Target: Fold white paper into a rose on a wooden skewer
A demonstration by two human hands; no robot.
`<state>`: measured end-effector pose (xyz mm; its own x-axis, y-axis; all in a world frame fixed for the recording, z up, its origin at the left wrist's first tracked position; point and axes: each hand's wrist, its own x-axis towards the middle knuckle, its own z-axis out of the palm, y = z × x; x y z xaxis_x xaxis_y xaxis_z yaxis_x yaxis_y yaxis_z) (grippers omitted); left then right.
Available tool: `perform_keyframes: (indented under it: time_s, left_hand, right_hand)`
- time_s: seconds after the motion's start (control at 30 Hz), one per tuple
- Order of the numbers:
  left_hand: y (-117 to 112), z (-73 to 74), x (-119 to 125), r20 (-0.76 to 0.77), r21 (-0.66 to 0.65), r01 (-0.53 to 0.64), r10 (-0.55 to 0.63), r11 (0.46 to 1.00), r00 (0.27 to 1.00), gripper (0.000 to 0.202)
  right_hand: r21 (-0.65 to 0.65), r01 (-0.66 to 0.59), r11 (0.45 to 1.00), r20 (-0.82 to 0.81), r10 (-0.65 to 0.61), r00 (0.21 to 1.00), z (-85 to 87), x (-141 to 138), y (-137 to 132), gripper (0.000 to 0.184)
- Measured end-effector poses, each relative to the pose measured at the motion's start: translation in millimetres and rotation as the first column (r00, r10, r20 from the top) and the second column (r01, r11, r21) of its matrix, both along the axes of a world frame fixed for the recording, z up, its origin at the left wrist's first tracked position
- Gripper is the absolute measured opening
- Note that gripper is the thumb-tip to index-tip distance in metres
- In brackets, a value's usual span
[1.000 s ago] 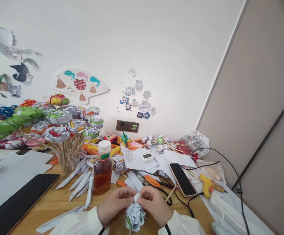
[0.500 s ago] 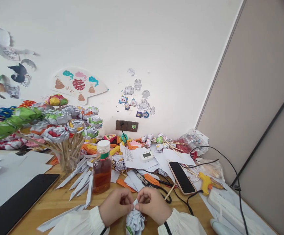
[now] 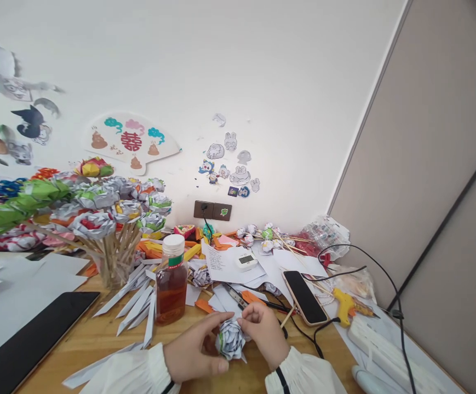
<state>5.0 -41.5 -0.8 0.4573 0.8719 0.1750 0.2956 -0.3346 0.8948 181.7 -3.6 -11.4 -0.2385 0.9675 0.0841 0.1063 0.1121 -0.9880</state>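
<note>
A white paper flower (image 3: 231, 340) with a strip of green on its left side is between my two hands, close to the table's front edge. My left hand (image 3: 199, 350) curves around its left side, thumb low and apart from the fingers. At the flower's upper right edge, my right hand (image 3: 263, 332) pinches with thumb and forefinger at a paper petal. Just behind the hands lie orange paper pieces (image 3: 204, 306) and a utility knife (image 3: 236, 297). Black-handled scissors are partly covered by my right hand.
A bottle of amber liquid (image 3: 172, 293) stands left of centre, beside folded white paper strips (image 3: 135, 306). Paper flowers on sticks fill a clear holder (image 3: 116, 265). To the right are a phone (image 3: 305, 298), a yellow glue gun (image 3: 344, 307), black cables and a white power strip (image 3: 385, 350).
The flower has turned so its layered face shows and sits higher. My left hand has opened from a pinch to cup its side; my right hand has shifted slightly right and up.
</note>
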Motion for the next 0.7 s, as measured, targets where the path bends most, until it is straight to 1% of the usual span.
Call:
perform_keyframes:
  time_s: [0.03,0.1,0.13,0.2,0.23,0.3,0.4,0.43,0.53,0.6,0.7]
  left_hand:
    - [-1,-4.7,1,0.002,0.041,-0.021,0.021,0.999,1.000,0.078]
    - [-3,-11.3,6,-0.055,0.091,-0.095,0.100,0.991,0.993,0.093]
    - [-4,-12.7,9,-0.074,0.105,-0.154,0.162,0.982,0.984,0.093]
    - [-7,-11.5,17,-0.095,0.148,-0.240,0.255,0.959,0.962,0.078]
    - [-8,-9.5,19,-0.100,0.177,-0.243,0.263,0.954,0.960,0.073]
    - [-10,-5.5,23,-0.108,0.224,-0.204,0.233,0.953,0.967,0.064]
    - [-12,-4.1,24,-0.145,0.273,-0.167,0.212,0.947,0.966,0.057]
    - [-13,-5.1,24,-0.170,0.285,-0.171,0.225,0.943,0.959,0.057]
    - [-14,-8.7,23,-0.254,0.328,-0.230,0.320,0.916,0.913,0.061]
    - [-15,-8.9,23,-0.301,0.357,-0.250,0.364,0.900,0.881,0.060]
    - [-15,-5.9,22,-0.360,0.371,-0.196,0.335,0.908,0.870,0.055]
  right_hand:
    - [-0.012,0.003,1.000,-0.022,-0.003,1.000,0.1,0,0,0.031]
    - [-0.038,-0.008,0.999,-0.053,0.006,0.999,0.2,-1,0,0.034]
    - [-0.051,-0.023,0.998,-0.061,0.020,0.998,0.1,-1,-1,0.035]
    - [-0.074,-0.071,0.995,-0.063,0.066,0.996,-0.4,-2,-2,0.036]
    - [-0.081,-0.097,0.992,-0.057,0.093,0.994,-0.6,-2,-2,0.036]
    - [-0.081,-0.139,0.987,-0.037,0.136,0.990,-0.7,-1,-3,0.032]
    - [-0.045,-0.142,0.989,0.008,0.142,0.990,1.6,0,-5,0.021]
    - [-0.022,-0.128,0.992,0.028,0.129,0.991,3.1,0,-6,0.016]
    - [0.073,-0.071,0.995,0.090,0.064,0.994,8.9,-2,-10,0.003]
    - [0.132,-0.045,0.990,0.114,0.030,0.993,12.5,-3,-12,0.006]
    - [0.167,-0.071,0.983,0.145,0.046,0.988,14.6,-3,-12,0.011]
